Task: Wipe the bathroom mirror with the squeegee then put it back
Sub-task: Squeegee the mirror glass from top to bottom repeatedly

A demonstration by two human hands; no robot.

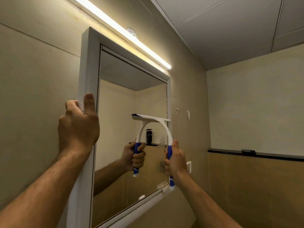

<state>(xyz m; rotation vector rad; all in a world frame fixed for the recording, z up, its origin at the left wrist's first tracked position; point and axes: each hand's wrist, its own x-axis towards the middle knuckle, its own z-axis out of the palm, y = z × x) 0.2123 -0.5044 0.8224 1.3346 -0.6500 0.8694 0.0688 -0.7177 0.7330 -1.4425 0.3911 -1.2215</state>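
Observation:
A white-framed bathroom mirror point(125, 102) hangs on the beige wall. My right hand point(176, 159) grips the blue handle of a white squeegee point(166, 129). Its blade lies flat against the glass at the mirror's right edge, about mid-height. The glass reflects the squeegee and that hand just to the left. My left hand point(79, 127) clasps the mirror's left frame edge, thumb on the front and fingers wrapped behind it.
A lit tube lamp point(125, 32) runs above the mirror. A wall switch point(189, 167) sits right of the mirror, behind my right hand. On the right wall, a dark ledge point(256, 154) carries a small dark object. Grey ceiling panels overhead.

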